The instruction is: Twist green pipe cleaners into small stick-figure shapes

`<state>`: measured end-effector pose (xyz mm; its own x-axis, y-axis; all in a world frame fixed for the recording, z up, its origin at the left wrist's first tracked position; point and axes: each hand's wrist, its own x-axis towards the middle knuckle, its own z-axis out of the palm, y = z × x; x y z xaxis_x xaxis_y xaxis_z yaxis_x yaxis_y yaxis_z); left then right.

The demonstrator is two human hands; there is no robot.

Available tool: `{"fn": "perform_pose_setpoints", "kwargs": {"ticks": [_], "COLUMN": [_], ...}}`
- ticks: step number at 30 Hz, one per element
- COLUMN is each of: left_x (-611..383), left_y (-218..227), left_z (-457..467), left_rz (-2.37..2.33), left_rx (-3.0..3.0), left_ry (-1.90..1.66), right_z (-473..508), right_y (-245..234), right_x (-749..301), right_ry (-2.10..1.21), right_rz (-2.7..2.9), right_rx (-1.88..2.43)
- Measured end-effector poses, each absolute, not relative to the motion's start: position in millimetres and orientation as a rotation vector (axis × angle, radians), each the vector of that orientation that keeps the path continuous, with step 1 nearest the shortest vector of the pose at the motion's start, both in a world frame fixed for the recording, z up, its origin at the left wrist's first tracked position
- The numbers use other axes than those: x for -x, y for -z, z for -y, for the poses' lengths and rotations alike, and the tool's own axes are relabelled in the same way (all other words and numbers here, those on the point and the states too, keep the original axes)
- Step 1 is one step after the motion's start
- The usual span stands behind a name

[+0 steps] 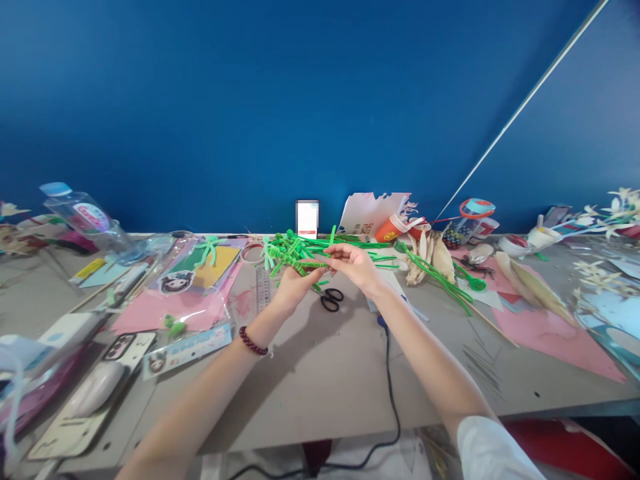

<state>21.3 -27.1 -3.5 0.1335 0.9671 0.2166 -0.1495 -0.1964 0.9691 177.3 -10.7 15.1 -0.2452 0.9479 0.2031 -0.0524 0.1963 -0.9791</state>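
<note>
Both my hands meet above the grey table, holding a green pipe-cleaner piece with coiled and spiky strands. My left hand, a dark red bead bracelet on its wrist, grips the piece from below with its fingers closed. My right hand pinches a coiled green strand from the right side. Black scissors lie on the table just beneath my hands. More straight green pipe cleaners lie behind the piece.
Pink paper sheets and packaged craft kits lie left, with a tipped plastic bottle. Dried corn husks, an orange paper cup, tape rolls and more pink paper sit right. A black cable runs toward the front edge.
</note>
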Motion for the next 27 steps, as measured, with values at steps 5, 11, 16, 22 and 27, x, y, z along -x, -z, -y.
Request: {"fn": "perform_pose_setpoints", "kwargs": {"ticks": [5,11,16,22,27], "left_x": [-24.1,-24.4,-22.9,-23.1,-23.7], "left_y": [4.5,5.5,4.9,3.0,1.1], "left_z": [27.8,27.3,27.2,27.7,28.2], "left_rz": [-0.899,-0.927,-0.922,-0.936,-0.927], "left_rx": [-1.338,-1.345,-1.375,-1.382,-1.383], "left_ry": [-1.328,-1.338,-1.293,-1.321,-1.339], "right_z": [10.1,11.2,13.1,12.0,11.1], "right_y": [-14.5,-16.5,-18.7,-14.7,-12.4], "right_x": [-175.7,-175.0,-174.9,-173.6,-173.2], "right_ry": [-1.345,-1.480,-1.459,-1.348,-1.295], "right_rz": [1.359,1.223,1.218,1.306,1.340], "right_rx": [0.931,0.956,0.945,0.918,0.920]}}
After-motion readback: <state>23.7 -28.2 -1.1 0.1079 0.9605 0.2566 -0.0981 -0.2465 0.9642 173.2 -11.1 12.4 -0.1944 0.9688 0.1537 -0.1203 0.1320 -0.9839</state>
